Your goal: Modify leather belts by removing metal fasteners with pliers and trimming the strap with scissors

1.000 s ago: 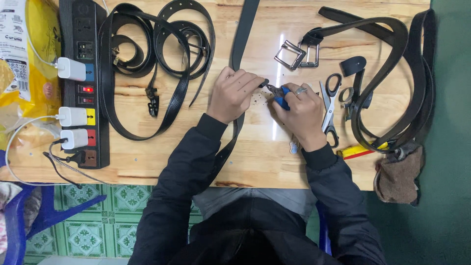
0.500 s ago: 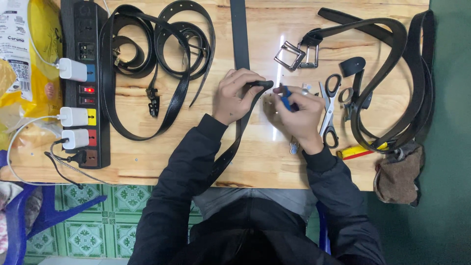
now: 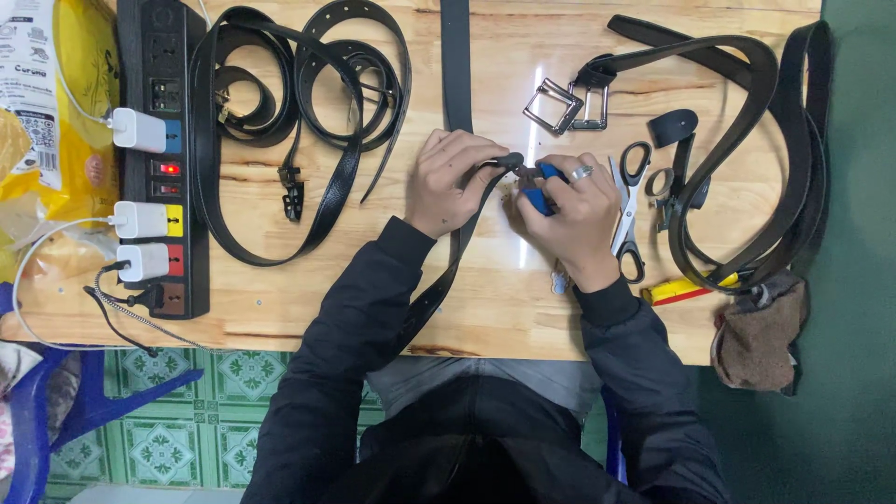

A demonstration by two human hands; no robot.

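Where the pale wooden table [image 3: 280,308] meets green patterned floor tiles [image 3: 233,392], belts lie scattered.
Left hand [image 3: 453,182] pinches the black belt strap [image 3: 456,65] at mid-table; right hand [image 3: 569,219] grips blue-handled pliers [image 3: 537,196].

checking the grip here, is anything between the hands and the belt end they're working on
Nothing visible. The left hand pinches the black belt end directly, and the right hand brings a blue-handled tool right up to it.

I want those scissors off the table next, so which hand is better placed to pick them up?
Right. The right hand lies directly beside the scissors, though it grips a blue-handled tool. The left hand pinches the black belt, farther away.
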